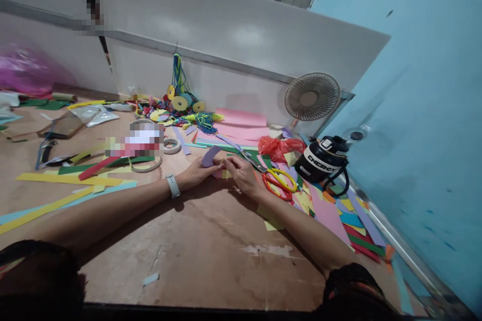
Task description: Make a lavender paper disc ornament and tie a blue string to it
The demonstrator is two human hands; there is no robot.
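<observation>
Resting on a worn brown tabletop [211, 251], both forearms meet at a small purple paper piece [210, 156]; the left hand [196, 174] and right hand [241, 173] pinch it between fingertips. Just right lie yellow-and-red-handled scissors [276, 180] amid flat coloured paper scraps [339, 215], then a black jug [323, 159]; beyond stands a round fan [312, 96].

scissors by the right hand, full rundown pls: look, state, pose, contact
The scissors have shiny metal blades and plastic loop handles, one yellow, one red-orange. They lie flat on the table, on scattered coloured paper scraps, blades closed or nearly so, tips pointing up-left and handles toward the black bottle. The right hand sits just left of them; whether it touches the blades cannot be told. No finger is in the loops.
</observation>
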